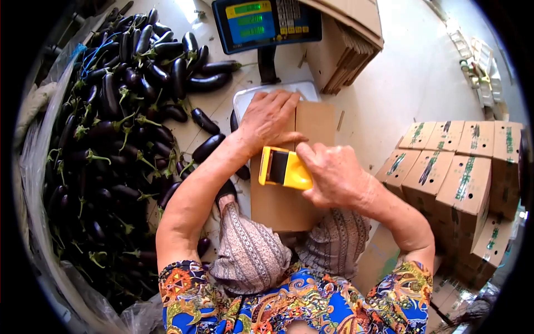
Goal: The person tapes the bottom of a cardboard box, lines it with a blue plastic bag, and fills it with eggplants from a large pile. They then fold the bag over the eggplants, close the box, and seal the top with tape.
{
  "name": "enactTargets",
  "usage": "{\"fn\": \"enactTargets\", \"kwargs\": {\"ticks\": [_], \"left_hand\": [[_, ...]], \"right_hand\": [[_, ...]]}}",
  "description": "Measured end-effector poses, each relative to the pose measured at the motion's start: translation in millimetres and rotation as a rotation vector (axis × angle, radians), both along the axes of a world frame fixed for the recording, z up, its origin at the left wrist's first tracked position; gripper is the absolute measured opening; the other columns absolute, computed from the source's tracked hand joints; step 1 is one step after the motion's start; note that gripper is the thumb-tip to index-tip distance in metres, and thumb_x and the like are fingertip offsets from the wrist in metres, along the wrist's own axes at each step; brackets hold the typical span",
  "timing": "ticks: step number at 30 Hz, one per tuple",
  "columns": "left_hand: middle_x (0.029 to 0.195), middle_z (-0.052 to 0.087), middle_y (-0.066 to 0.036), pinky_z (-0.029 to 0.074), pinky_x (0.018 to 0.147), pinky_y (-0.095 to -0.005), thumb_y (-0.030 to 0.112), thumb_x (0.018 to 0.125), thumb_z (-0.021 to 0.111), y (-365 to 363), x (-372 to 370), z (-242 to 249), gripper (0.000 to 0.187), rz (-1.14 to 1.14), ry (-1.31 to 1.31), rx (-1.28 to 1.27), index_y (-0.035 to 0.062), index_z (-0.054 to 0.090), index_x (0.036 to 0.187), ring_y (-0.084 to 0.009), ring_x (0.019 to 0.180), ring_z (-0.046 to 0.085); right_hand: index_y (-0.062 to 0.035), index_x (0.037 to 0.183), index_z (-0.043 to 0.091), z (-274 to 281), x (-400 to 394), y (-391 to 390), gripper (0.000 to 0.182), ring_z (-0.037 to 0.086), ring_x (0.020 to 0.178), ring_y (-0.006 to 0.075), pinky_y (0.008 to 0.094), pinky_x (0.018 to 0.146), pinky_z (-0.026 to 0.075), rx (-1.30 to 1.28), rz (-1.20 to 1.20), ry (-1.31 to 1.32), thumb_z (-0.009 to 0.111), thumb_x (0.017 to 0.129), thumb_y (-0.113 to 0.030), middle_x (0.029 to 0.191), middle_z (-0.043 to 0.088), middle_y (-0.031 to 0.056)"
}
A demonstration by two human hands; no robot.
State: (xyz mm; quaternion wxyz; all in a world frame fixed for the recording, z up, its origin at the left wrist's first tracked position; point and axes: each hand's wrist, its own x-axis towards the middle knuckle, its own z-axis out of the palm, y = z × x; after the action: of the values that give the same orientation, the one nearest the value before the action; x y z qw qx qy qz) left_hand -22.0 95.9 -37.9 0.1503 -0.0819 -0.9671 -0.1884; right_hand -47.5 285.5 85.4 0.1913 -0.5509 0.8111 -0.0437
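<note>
A brown cardboard box lies lengthwise between my knees, its far end over the silver pan of a scale. My left hand lies flat on the far part of its top, fingers stretched forward and thumb pointing right. My right hand is closed round a yellow tape dispenser with a black panel, held over the middle of the box top. The dispenser's left end is just below my left thumb. My right palm hides part of its handle.
A large heap of eggplants fills the left side, with loose ones beside the scale. The scale's lit display stands at the far end. Flat cardboard is stacked behind it. Packed cartons are piled on the right.
</note>
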Motion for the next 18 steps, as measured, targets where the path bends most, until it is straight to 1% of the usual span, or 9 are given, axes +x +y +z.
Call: {"fn": "enactTargets", "kwargs": {"ticks": [2,3,4,5,8,12,13,16,18], "left_hand": [[0.128,0.058,-0.017,0.039,0.101,-0.0480,0.057,0.070,0.074,-1,0,-6,0.085,-0.031,-0.030,0.004,0.0062,0.050,0.134,-0.0333,0.118,0.057],[0.125,0.059,-0.017,0.041,0.098,-0.0481,0.055,0.069,0.075,0,-1,-5,0.084,-0.027,-0.053,-0.002,0.0076,0.050,0.134,-0.0337,0.112,0.059],[0.115,0.063,-0.012,0.046,0.089,-0.0451,0.055,0.069,0.075,1,-2,-7,0.077,-0.005,0.076,-0.053,0.0061,0.054,0.124,-0.0288,0.104,0.061],[0.115,0.062,-0.012,0.045,0.090,-0.0447,0.055,0.069,0.074,1,-2,-7,0.077,-0.009,0.090,-0.060,0.0063,0.054,0.125,-0.0289,0.106,0.061],[0.119,0.061,-0.012,0.044,0.094,-0.0437,0.055,0.071,0.074,0,-1,-11,0.077,-0.022,0.108,-0.057,0.0071,0.054,0.128,-0.0292,0.111,0.059],[0.120,0.061,-0.011,0.043,0.095,-0.0439,0.058,0.073,0.072,3,-2,-11,0.077,-0.003,0.084,-0.079,0.0074,0.053,0.129,-0.0292,0.111,0.058],[0.115,0.061,-0.010,0.043,0.094,-0.0434,0.058,0.076,0.070,5,-2,-8,0.072,0.005,0.077,-0.074,0.0079,0.055,0.125,-0.0285,0.109,0.058],[0.120,0.059,-0.012,0.041,0.097,-0.0418,0.055,0.083,0.065,8,-4,-2,0.068,0.046,-0.083,-0.115,0.0067,0.051,0.129,-0.0291,0.112,0.057],[0.115,0.059,-0.011,0.041,0.095,-0.0417,0.054,0.086,0.062,9,-7,-3,0.063,0.045,-0.085,-0.144,0.0072,0.052,0.128,-0.0288,0.109,0.057]], "right_hand": [[0.0021,0.106,0.052,-3,-2,0,0.051,0.069,0.071,0.0363,0.0437,0.062,0.057,-0.016,-0.002,-0.016,0.074,0.067,-0.022,0.080,0.066,0.0208],[0.0023,0.106,0.052,-1,0,-1,0.051,0.069,0.072,0.0363,0.0436,0.063,0.058,0.038,-0.004,-0.017,0.074,0.067,-0.022,0.081,0.067,0.0209],[0.0025,0.106,0.052,1,-1,-3,0.051,0.069,0.072,0.0362,0.0436,0.063,0.058,0.085,-0.003,0.000,0.074,0.067,-0.021,0.082,0.067,0.0211],[-0.0019,0.105,0.050,-4,-1,-1,0.052,0.067,0.068,0.0358,0.0427,0.059,0.055,0.038,0.001,0.016,0.074,0.065,-0.024,0.080,0.064,0.0177],[-0.0016,0.105,0.050,-7,-1,2,0.052,0.067,0.069,0.0362,0.0426,0.060,0.056,-0.044,-0.003,0.006,0.075,0.065,-0.024,0.080,0.064,0.0183],[-0.0013,0.106,0.050,-7,-2,3,0.052,0.068,0.070,0.0361,0.0424,0.062,0.056,-0.043,-0.011,-0.015,0.075,0.065,-0.024,0.081,0.064,0.0187],[-0.0015,0.106,0.050,-7,-2,3,0.052,0.068,0.071,0.0361,0.0424,0.062,0.056,-0.018,-0.010,-0.014,0.075,0.066,-0.024,0.081,0.064,0.0187],[-0.0009,0.108,0.051,0,-1,0,0.051,0.068,0.073,0.0363,0.0429,0.064,0.056,0.036,-0.004,-0.023,0.075,0.067,-0.022,0.083,0.065,0.0193],[0.0010,0.108,0.054,5,1,-1,0.049,0.069,0.077,0.0367,0.0436,0.067,0.057,0.064,-0.011,-0.043,0.074,0.069,-0.019,0.085,0.067,0.0201]]}}
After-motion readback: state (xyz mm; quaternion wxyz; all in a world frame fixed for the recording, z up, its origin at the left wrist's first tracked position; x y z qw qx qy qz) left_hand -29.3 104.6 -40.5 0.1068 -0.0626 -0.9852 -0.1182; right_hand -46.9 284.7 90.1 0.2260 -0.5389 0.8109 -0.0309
